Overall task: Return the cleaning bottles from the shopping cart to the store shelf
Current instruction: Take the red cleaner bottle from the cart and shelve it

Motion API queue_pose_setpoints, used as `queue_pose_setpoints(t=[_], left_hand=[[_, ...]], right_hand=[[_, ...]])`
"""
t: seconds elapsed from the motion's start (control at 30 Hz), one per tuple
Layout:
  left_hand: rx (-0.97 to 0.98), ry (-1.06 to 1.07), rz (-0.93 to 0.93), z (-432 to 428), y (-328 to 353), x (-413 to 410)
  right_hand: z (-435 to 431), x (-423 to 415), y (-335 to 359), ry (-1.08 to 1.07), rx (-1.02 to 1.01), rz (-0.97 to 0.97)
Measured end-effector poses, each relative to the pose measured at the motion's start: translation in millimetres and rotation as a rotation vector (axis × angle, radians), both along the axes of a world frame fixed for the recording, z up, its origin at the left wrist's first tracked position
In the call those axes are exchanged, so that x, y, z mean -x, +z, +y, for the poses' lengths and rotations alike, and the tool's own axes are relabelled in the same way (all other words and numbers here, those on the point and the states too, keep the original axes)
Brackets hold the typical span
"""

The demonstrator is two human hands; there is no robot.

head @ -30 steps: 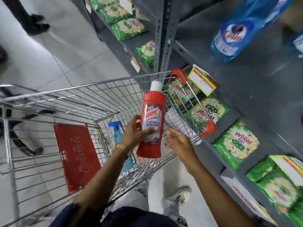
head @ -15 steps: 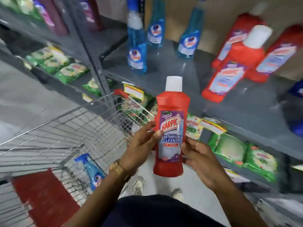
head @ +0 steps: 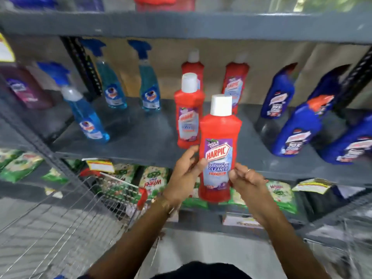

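I hold a red Harpic bathroom cleaner bottle [head: 219,146] with a white cap upright in front of the grey store shelf [head: 141,146]. My left hand [head: 184,174] grips its left side and my right hand [head: 246,181] holds its right side near the label. Its base hangs below the shelf's front edge. Three matching red bottles [head: 188,113] stand on the shelf just behind it. The wire shopping cart [head: 66,222] is at the lower left; its inside is mostly out of view.
Blue spray bottles [head: 88,117] stand on the shelf to the left and dark blue bottles [head: 296,129] to the right. Green detergent packs [head: 153,178] fill the lower shelf. Another shelf board [head: 181,25] runs overhead. A purple bottle [head: 24,87] is at far left.
The red bottle has risen from the cart to shelf height, held by both hands. My view has swung up from the cart to face the shelf.
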State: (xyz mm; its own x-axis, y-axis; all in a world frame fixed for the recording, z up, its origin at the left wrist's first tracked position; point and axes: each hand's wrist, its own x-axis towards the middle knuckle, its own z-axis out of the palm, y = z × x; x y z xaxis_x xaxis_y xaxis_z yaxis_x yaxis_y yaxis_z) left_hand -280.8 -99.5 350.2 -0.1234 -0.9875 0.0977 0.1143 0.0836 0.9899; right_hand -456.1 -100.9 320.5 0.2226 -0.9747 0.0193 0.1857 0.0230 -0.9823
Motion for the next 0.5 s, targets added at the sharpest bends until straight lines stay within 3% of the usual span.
queue_pose_setpoints(t=[0.27, 0.5], left_hand=[[0.109, -0.029, -0.103, -112.4, -21.4, 65.6], [0.164, 0.034, -0.139, -154.0, -32.7, 93.4]], right_hand=[[-101.5, 52.6, -19.1, -0.16, 0.065, 0.062], [-144.8, 76.9, -20.9, -0.135, 0.114, 0.103]])
